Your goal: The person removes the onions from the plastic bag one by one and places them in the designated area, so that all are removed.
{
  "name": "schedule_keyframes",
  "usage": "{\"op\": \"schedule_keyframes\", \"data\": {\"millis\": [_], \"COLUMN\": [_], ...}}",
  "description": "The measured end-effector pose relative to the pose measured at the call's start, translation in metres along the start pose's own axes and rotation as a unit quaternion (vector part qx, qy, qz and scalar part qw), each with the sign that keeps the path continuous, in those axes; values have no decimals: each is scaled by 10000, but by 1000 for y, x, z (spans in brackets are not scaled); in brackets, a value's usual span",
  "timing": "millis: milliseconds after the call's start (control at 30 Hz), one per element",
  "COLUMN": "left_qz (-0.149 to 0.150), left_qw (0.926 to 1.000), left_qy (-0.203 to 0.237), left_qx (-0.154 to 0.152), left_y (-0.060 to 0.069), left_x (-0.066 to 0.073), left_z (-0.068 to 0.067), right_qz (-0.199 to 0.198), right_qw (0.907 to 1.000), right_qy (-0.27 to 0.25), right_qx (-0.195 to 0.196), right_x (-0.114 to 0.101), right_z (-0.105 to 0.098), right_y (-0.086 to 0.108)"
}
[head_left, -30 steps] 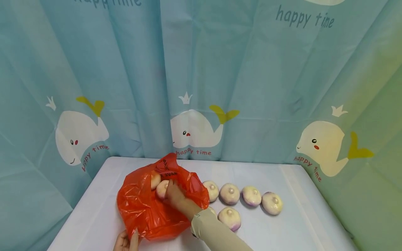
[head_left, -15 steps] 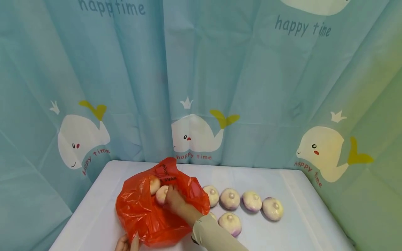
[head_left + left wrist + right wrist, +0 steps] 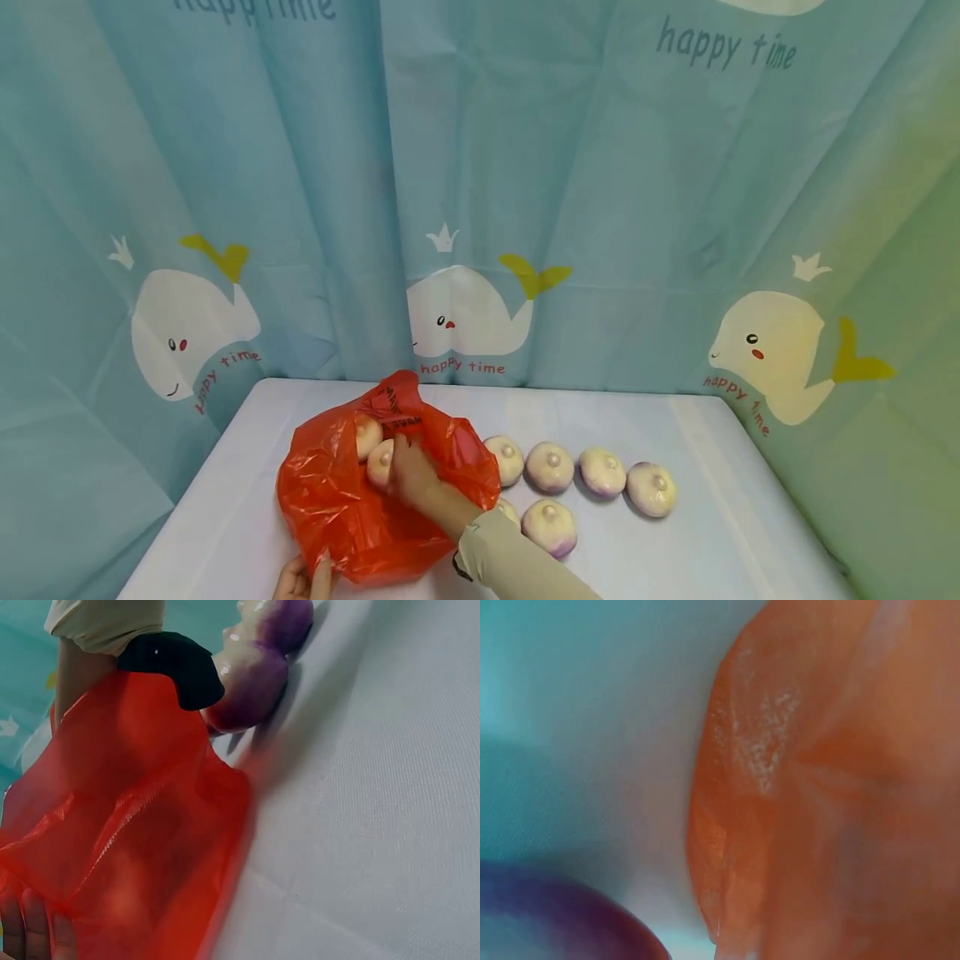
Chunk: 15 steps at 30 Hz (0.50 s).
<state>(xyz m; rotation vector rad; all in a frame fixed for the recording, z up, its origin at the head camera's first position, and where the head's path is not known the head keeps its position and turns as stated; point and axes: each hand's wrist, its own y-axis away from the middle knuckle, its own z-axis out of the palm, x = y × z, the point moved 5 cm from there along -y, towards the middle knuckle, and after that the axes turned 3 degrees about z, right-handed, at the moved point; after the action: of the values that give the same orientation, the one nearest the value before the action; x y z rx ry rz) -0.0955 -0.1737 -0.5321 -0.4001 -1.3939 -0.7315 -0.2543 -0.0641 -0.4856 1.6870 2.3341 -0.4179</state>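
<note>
A red plastic bag point(image 3: 330, 492) lies on the left of the table with its mouth gaping. My left hand point(image 3: 302, 579) pinches its near edge between thumb and fingers; several of those fingertips point(image 3: 36, 922) show against the film in the left wrist view. Inside the mouth, my right hand point(image 3: 414, 477) holds a white-and-purple turnip point(image 3: 380, 464), its fingers partly hidden behind the wrist. Another turnip point(image 3: 367, 437) sits just behind that one in the bag. Blurred red film point(image 3: 817, 825) fills much of the right wrist view.
Right of the bag, several turnips point(image 3: 602, 472) form a back row. In front are another turnip point(image 3: 550, 527) and one partly hidden by the right forearm point(image 3: 510, 554). A blue whale-print curtain point(image 3: 480, 208) hangs behind the white table point(image 3: 697, 550).
The right hand and its turnip have shifted slightly left and toward the near side within the bag. The left hand keeps its pinch on the edge. The head view tilts slightly between frames.
</note>
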Motion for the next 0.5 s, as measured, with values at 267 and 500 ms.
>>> {"op": "schedule_keyframes", "data": {"millis": [267, 500], "left_qz": [120, 82], "left_qw": [9988, 9995], "left_qy": [460, 271], "left_qx": [142, 119], "left_y": [-1, -1], "left_x": [0, -1], "left_z": [1, 1], "right_qz": [-128, -259], "right_qw": [9999, 9994], "right_qy": [-45, -206], "right_qx": [-39, -120], "right_x": [1, -2], "right_z": [-9, -12], "right_y": [1, 12]}}
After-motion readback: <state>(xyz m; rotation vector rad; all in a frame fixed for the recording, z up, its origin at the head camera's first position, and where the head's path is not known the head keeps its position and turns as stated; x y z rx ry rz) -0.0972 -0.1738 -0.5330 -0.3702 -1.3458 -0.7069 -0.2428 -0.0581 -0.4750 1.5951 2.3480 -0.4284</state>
